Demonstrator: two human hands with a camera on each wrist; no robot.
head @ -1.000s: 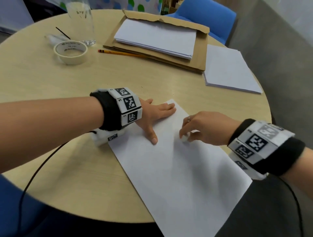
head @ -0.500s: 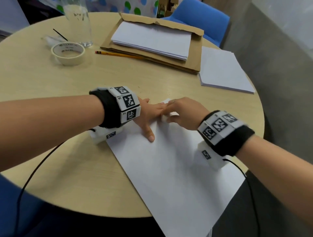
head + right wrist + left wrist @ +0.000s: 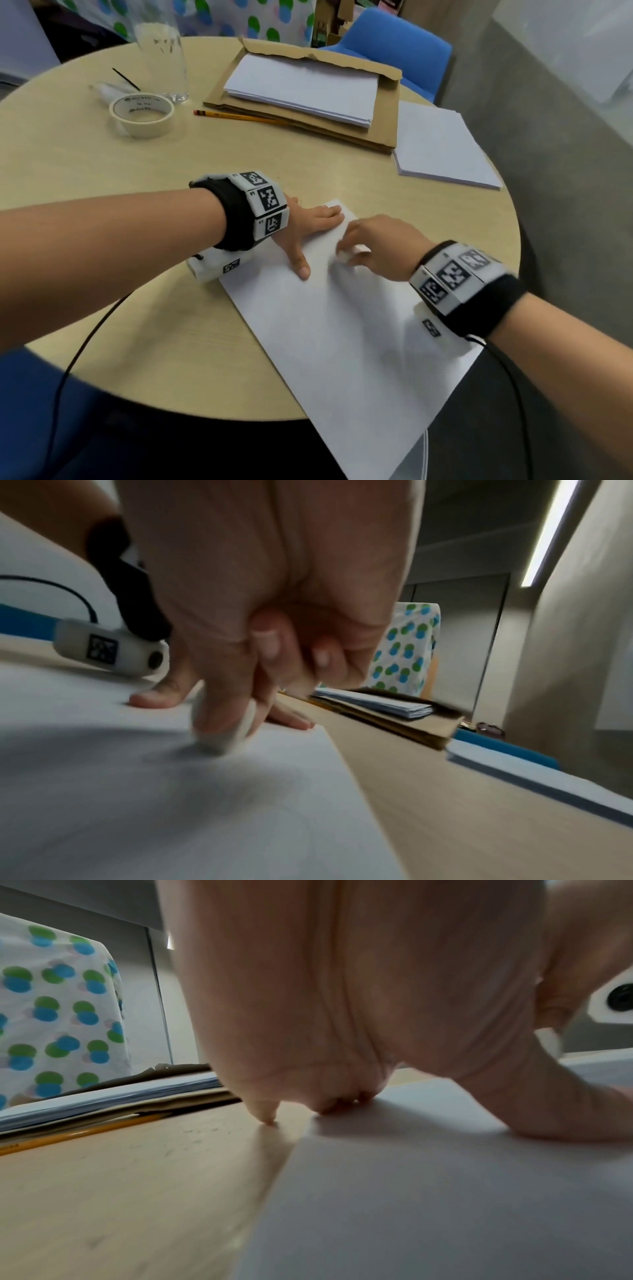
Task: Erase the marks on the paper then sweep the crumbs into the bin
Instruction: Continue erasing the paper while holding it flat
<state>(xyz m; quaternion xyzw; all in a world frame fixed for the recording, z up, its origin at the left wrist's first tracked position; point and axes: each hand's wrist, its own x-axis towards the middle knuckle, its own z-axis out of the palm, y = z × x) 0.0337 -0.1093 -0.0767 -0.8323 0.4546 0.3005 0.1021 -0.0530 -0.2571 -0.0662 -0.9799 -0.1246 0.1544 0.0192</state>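
Note:
A white sheet of paper (image 3: 346,335) lies on the round wooden table (image 3: 102,178), its near corner hanging over the edge. My left hand (image 3: 308,226) lies flat on the paper's far corner, fingers straight and thumb spread; in the left wrist view the fingertips (image 3: 337,1106) press the paper (image 3: 428,1191). My right hand (image 3: 373,246) pinches a small white eraser (image 3: 344,257) and holds it against the sheet just right of the left thumb. The right wrist view shows the eraser (image 3: 222,739) between thumb and fingers, touching the paper (image 3: 154,804). Marks and crumbs are too faint to make out.
At the back of the table are a roll of tape (image 3: 142,114), a clear glass (image 3: 161,58), a yellow pencil (image 3: 239,117), a paper stack on a cardboard envelope (image 3: 308,89) and another stack (image 3: 442,147). A blue chair (image 3: 394,37) stands behind. No bin is in view.
My right hand with the eraser swept left up against the left fingers, then back right and a little nearer to me. The left hand stayed flat on the paper's corner.

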